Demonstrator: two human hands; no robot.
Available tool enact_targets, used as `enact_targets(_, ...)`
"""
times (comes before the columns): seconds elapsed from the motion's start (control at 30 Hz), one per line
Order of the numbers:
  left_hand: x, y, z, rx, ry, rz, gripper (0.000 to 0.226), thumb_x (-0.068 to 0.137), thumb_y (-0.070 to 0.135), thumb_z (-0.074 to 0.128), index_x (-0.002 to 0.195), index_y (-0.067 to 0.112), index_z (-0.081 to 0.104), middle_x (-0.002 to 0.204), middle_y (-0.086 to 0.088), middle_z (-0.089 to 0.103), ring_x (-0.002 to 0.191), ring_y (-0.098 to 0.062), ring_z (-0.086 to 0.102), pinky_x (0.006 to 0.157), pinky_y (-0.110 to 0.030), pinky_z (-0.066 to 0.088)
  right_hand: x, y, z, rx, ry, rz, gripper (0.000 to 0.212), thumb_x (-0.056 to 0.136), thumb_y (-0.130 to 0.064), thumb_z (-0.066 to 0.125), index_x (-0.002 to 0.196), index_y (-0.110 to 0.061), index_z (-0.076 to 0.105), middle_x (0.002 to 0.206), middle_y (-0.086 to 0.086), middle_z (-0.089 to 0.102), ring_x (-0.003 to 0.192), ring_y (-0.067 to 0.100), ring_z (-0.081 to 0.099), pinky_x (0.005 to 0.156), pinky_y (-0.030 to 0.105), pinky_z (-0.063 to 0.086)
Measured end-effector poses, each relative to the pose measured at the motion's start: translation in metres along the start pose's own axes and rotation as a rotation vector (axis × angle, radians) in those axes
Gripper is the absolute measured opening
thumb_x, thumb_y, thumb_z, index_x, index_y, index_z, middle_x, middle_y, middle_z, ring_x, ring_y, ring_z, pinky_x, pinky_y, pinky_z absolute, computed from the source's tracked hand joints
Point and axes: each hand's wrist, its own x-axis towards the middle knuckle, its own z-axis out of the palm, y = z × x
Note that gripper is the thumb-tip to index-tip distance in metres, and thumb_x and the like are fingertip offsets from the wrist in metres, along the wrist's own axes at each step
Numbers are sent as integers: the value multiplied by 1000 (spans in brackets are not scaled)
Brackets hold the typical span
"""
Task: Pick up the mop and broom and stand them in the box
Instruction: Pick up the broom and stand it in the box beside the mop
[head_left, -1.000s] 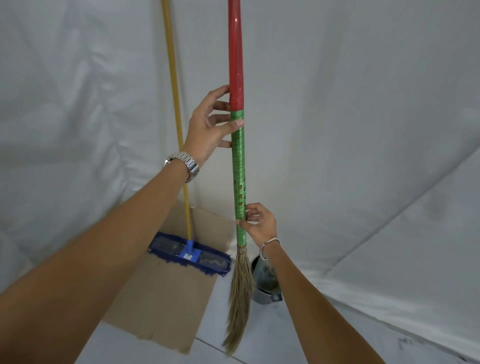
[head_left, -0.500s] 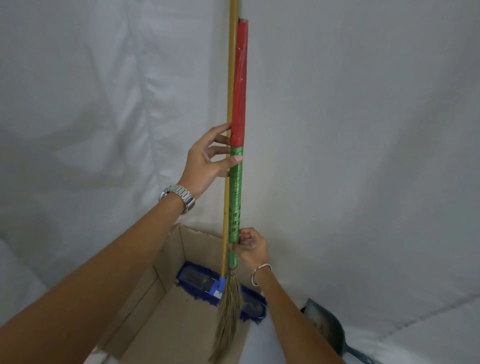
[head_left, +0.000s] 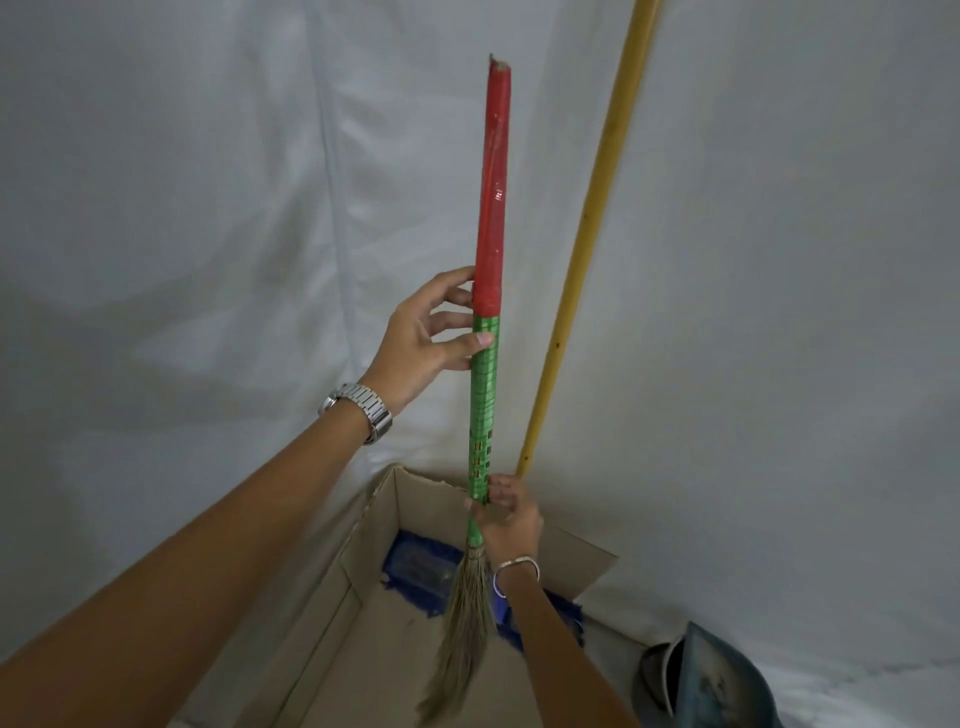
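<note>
Both hands pinched the upright broom (head_left: 485, 374) over the box (head_left: 363, 561): left hand (head_left: 421, 343) mid-handle, right hand (head_left: 511, 517) low; mop (head_left: 587, 249) at 2 o'clock.

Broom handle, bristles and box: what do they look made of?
Broom handle: apparently a stick wrapped in glossy red and green plastic tape; it shows highlights and wrap seams. Bristles: dry, tan, grass-like natural fibre, loose and wispy. Box: plain brown cardboard, matte, with folded flaps. The core under the tape is hidden.

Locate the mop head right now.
Head view, lower centre: the blue mop head lies inside the cardboard box at its far end, behind the broom bristles.
</note>
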Motion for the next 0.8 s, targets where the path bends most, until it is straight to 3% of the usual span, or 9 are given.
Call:
enact_targets(0.07, 16, -26, -26, -14, -10, -22, 56, 74, -6, 66, 113, 31, 49, 93, 7, 54, 82, -5, 66, 65, -37, 61, 15, 9, 34, -12, 17, 7, 45, 66, 1, 74, 73, -39, 54, 76, -6, 65, 76, 11, 63, 69, 9, 51)
enact_targets(0.17, 38, -64, -58, -23, -33, -53, 56, 75, -7, 65, 115, 29, 49, 93, 6, 54, 83, -6, 66, 66, -35, 61, 38, 23, 79, -42, 33, 17, 46, 67, 1, 73, 72, -41, 54, 75, -6, 65, 77, 17, 65, 74, 32, 56)
enact_targets(0.33, 68, -115, -98, -11, 2, -75, 57, 75, -9, 64, 115, 29, 49, 93, 7, 54, 83, -7, 66, 63, -27, 60, 75, 45, 140, -42, -4, 67, 38, 69, 0, 69, 76, -35, 56, 80, -2, 65, 82, 22, 64, 76, 43, 57)
enact_targets(0.5, 89, -161, -134, 1, 157, -53, 57, 71, -13, 65, 111, 26, 51, 89, 7, 56, 78, -2, 65, 58, -24, 58, 119, 60, 189, -80, -51, 31, 23, 72, 1, 68, 91, -12, 63, 93, 12, 65, 81, 17, 61, 72, 31, 58)
enact_targets(0.57, 92, -179, -144, 41, 216, -28, 59, 69, -13, 67, 107, 30, 52, 86, 9, 56, 77, 0, 63, 66, -33, 59, 135, 68, 206, -81, -61, 18, 24, 72, 3, 67, 92, -11, 63, 96, 12, 64, 82, 14, 58, 69, 19, 53)
enact_targets(0.67, 93, -200, -153, 114, 290, 26, 60, 67, -10, 70, 106, 33, 53, 90, 12, 58, 81, 0, 62, 83, -47, 54, 152, 81, 231, -65, -70, 28, 27, 71, 5, 66, 93, -11, 63, 99, 13, 63, 80, 10, 56, 73, 20, 49)
enact_targets(0.8, 88, -222, -157, 224, 446, 157, 71, 63, -8, 73, 122, 19, 45, 106, -4, 56, 92, -15, 61, 89, -34, 52, 158, 97, 260, -34, -88, 74, 30, 72, 11, 62, 95, -7, 64, 102, 14, 64, 79, 2, 54, 68, 1, 44)
